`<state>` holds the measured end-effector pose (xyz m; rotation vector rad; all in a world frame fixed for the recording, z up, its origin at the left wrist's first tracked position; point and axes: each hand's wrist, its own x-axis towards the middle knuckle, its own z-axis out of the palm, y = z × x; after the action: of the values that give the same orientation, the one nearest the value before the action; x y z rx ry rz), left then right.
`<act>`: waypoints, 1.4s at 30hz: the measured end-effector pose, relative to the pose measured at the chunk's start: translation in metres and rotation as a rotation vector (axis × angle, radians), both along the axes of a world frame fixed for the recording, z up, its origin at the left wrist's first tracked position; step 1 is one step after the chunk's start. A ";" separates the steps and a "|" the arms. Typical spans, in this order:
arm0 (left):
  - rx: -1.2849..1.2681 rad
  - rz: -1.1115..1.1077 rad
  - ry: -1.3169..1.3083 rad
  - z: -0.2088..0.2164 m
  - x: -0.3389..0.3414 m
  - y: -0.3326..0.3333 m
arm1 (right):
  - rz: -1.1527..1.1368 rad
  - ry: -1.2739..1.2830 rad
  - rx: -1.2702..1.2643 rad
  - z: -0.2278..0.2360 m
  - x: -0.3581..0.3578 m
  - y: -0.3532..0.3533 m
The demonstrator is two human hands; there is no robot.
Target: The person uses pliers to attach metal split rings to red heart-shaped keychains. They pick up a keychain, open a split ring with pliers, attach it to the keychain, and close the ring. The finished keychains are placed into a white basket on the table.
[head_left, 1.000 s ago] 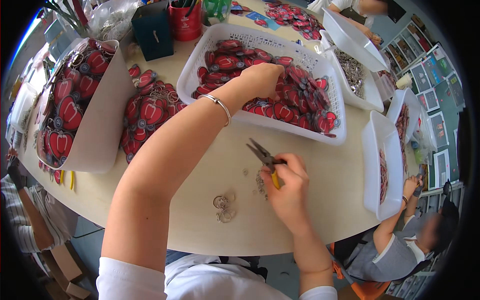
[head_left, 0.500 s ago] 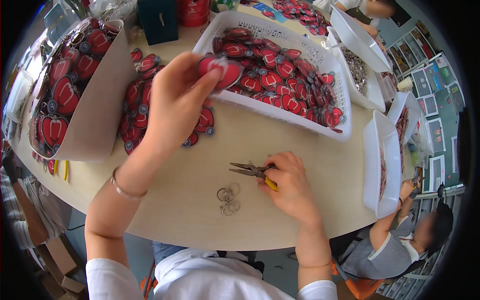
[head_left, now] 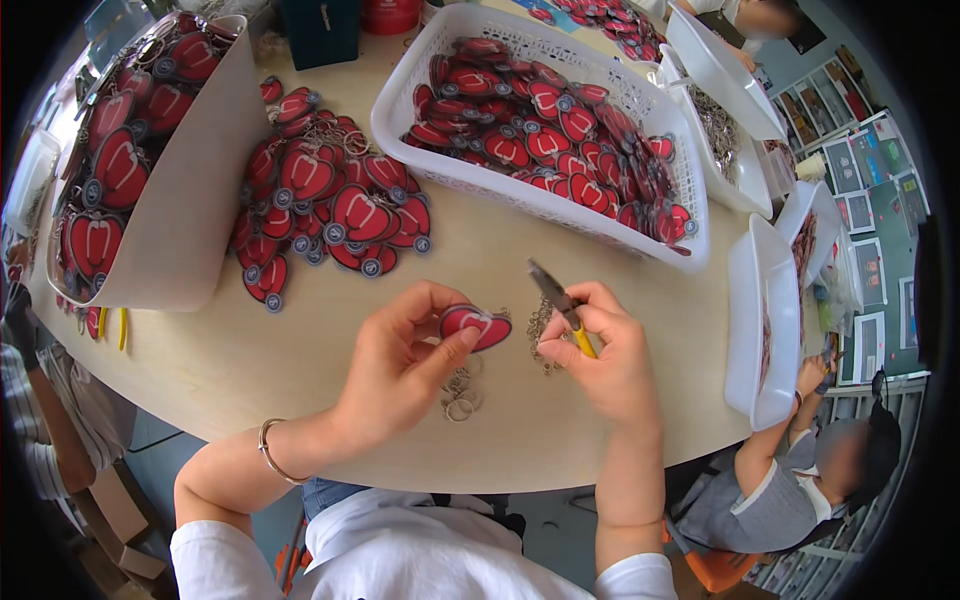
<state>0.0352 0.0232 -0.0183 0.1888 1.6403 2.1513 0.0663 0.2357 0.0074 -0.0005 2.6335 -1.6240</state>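
Note:
Between the thumb and fingers of my left hand (head_left: 395,365) is a red charm (head_left: 484,322) with a dark border and a pale line pattern. My right hand (head_left: 612,360) is closed around needle-nose pliers (head_left: 553,290) with yellow handles, jaws pointing up and to the left. A small heap of metal chain links (head_left: 540,338) lies beside my right fingertips, partly hidden by them. Several metal key rings (head_left: 460,408) rest on the table just below the charm, partly covered by my left hand. The charm and the pliers are apart.
A white basket (head_left: 540,212) full of red charms stands ahead. Left of it is a loose charm pile (head_left: 335,210), then a tall beige bin (head_left: 190,215) of more charms. White trays (head_left: 762,330) line the right side. A co-worker (head_left: 790,480) sits at the right.
My left hand has come down from the basket's near edge toward me, carrying the charm. My right hand has lifted the pliers slightly and shifted right, turning the jaws upward.

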 end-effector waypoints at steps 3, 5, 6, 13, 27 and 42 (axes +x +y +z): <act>-0.090 -0.051 0.118 -0.002 0.006 0.002 | 0.012 -0.103 -0.255 0.003 0.002 -0.006; -0.082 -0.053 0.179 -0.002 0.008 0.006 | 0.049 -0.094 -0.278 0.002 0.002 -0.009; -0.078 -0.054 0.209 -0.002 0.009 0.007 | 0.059 -0.081 -0.280 -0.001 0.002 -0.010; -0.252 -0.092 0.340 0.002 0.009 0.005 | 0.066 -0.084 -0.311 -0.007 0.001 -0.013; -0.142 -0.109 0.317 -0.005 0.009 0.007 | 0.129 -0.220 -0.414 -0.004 0.000 -0.008; -0.415 0.193 1.429 -0.012 -0.003 0.002 | 0.147 0.387 0.185 0.008 0.009 -0.026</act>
<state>0.0326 0.0256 -0.0302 1.7855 2.8000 1.6655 0.0749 0.2095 0.0152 -0.5408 2.9654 -1.4518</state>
